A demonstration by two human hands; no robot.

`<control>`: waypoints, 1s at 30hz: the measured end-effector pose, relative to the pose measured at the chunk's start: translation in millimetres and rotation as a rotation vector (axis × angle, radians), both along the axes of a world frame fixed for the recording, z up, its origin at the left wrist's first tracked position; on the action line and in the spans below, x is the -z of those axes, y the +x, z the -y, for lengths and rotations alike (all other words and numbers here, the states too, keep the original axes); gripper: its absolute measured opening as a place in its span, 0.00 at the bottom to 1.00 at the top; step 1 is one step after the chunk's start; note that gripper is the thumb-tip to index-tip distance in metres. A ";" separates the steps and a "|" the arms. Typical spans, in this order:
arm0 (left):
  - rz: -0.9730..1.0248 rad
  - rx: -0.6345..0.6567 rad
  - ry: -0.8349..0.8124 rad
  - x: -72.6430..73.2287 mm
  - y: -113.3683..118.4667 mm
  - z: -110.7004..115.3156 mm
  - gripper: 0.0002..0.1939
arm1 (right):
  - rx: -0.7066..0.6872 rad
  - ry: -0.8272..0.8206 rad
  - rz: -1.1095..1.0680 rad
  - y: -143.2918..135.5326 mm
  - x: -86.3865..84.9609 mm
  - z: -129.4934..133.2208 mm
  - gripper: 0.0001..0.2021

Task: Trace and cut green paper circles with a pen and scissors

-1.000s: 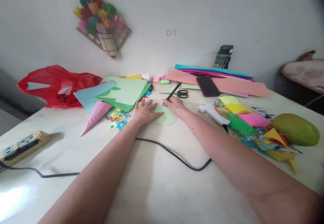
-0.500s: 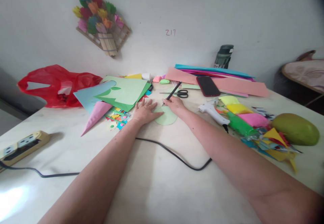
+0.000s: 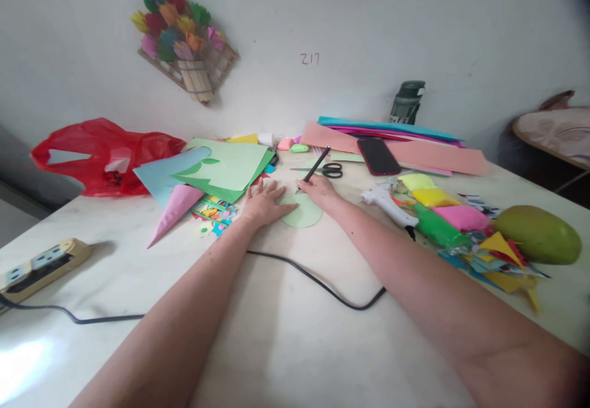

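A round piece of light green paper (image 3: 303, 212) lies flat on the table in the middle. My left hand (image 3: 266, 204) rests palm down with its fingers spread, its thumb on the paper's left edge. In my right hand (image 3: 320, 190) is a slim black pencil (image 3: 318, 166), tilted with its upper end to the right and its lower end at the paper's top edge. Whether it has left a mark there is too small to tell. Just behind that hand lie scissors with black handles (image 3: 332, 170).
Left are green paper sheets (image 3: 230, 162), a pink paper cone (image 3: 175, 211), a red plastic bag (image 3: 106, 156) and a power strip (image 3: 46, 266). Right are a white glue gun (image 3: 389, 207), a phone (image 3: 378, 156), clay packets (image 3: 436, 197) and a green fruit (image 3: 537, 235). A black cord (image 3: 318, 279) crosses the front.
The pencil's upper end has shifted very slightly. Both hands stay in nearly the same place, and the paper has not visibly moved.
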State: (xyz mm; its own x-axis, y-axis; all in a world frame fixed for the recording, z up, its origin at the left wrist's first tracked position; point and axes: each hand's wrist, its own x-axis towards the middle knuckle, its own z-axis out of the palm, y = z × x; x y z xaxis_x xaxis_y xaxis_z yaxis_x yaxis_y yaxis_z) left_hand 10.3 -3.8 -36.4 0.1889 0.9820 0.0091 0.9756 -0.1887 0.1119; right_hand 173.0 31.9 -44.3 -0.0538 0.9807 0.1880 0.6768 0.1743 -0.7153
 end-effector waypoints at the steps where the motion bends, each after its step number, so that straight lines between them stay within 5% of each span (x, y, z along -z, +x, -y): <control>1: 0.002 0.000 -0.002 0.1 -0.1 -0.1 0.39 | 0.002 -0.003 -0.001 0.1 -0.3 0.1 0.14; 30: 0.021 -0.020 -0.023 -3.3 1.4 2.8 0.37 | 0.003 -0.040 -0.041 3.1 -4.6 4.5 0.14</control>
State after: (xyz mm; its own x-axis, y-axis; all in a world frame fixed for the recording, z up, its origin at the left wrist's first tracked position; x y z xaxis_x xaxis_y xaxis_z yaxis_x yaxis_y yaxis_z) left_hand 11.7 -6.6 -33.1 0.1689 0.9856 -0.0097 0.9766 -0.1660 0.1366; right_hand 176.2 27.5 -39.7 -0.0441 0.9876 0.1504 0.6470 0.1429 -0.7490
